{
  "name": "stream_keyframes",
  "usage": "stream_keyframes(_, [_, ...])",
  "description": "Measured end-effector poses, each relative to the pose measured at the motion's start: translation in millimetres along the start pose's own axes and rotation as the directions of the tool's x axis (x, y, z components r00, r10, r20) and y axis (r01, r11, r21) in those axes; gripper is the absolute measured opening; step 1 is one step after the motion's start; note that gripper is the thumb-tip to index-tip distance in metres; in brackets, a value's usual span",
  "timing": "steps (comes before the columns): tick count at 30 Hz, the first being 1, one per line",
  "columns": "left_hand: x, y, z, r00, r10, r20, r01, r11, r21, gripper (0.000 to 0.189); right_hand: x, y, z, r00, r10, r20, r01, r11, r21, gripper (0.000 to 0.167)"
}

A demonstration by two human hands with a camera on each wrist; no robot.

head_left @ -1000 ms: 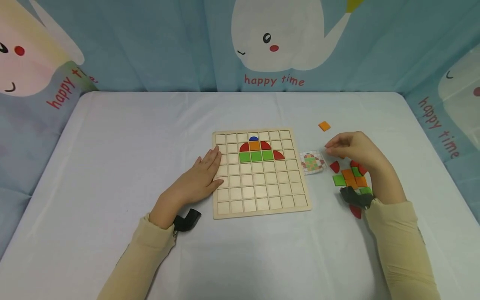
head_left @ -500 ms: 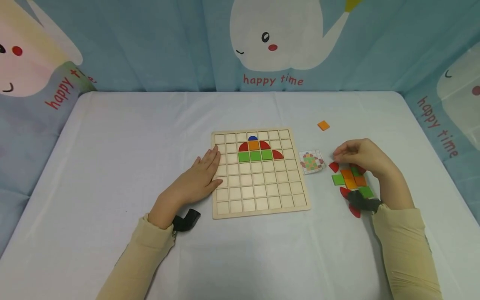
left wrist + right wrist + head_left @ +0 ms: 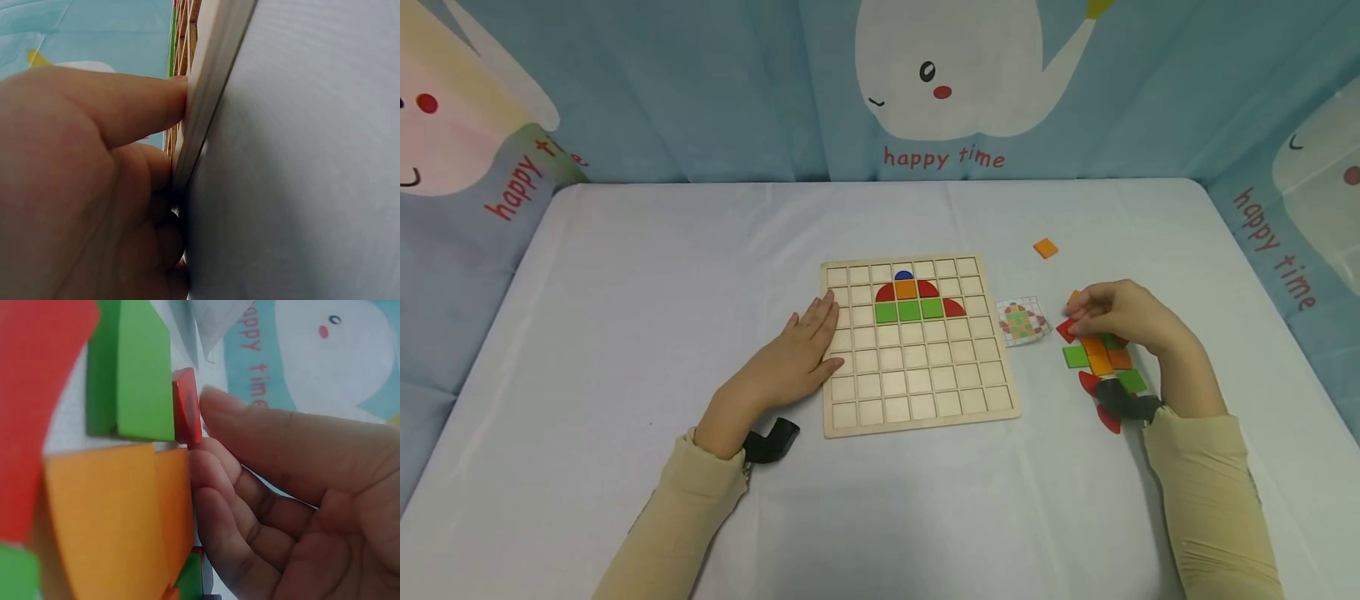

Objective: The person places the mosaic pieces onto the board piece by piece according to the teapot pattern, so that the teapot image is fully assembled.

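Note:
A wooden grid board lies mid-table with a blue half-round tile, an orange square, green squares and red quarter-round tiles set in its upper cells. My left hand rests along the board's left edge, fingers straight; in the left wrist view its thumb touches the rim. At the right, my right hand pinches a red quarter-round tile by the loose pile. The right wrist view has this red tile at the thumb tip, beside a green tile and an orange tile.
A small pattern card lies against the board's right side. One orange square sits apart, farther back. Loose green squares, orange squares and red tiles lie under and around the right wrist.
My right hand has moved from beside the card back and down to the pile, and its fingertips have taken hold of the red tile, which has turned. The left hand stays on the board.

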State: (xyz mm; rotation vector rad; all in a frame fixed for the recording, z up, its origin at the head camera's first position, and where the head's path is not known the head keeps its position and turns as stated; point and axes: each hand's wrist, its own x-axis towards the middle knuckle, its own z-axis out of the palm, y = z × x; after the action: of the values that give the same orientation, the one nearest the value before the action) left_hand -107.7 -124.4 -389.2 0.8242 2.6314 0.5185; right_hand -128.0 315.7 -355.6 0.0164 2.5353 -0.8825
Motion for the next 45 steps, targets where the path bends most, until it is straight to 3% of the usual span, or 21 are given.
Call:
stream_keyframes(12, [-0.6,-0.3,-0.4,1.0,0.003,-0.006,-0.003,1.0,-0.003,0.071,0.7,-3.3,2.0,0.999,-0.038,-0.016,0.036,0.995,-0.098,0.018])
stream_keyframes(45, [2.3,-0.1,-0.3,1.0,-0.01,0.012,0.011,1.0,-0.017,0.072,0.3,-9.7,7.6,0.998,-0.054,-0.019,0.052,0.994,-0.099,0.022])
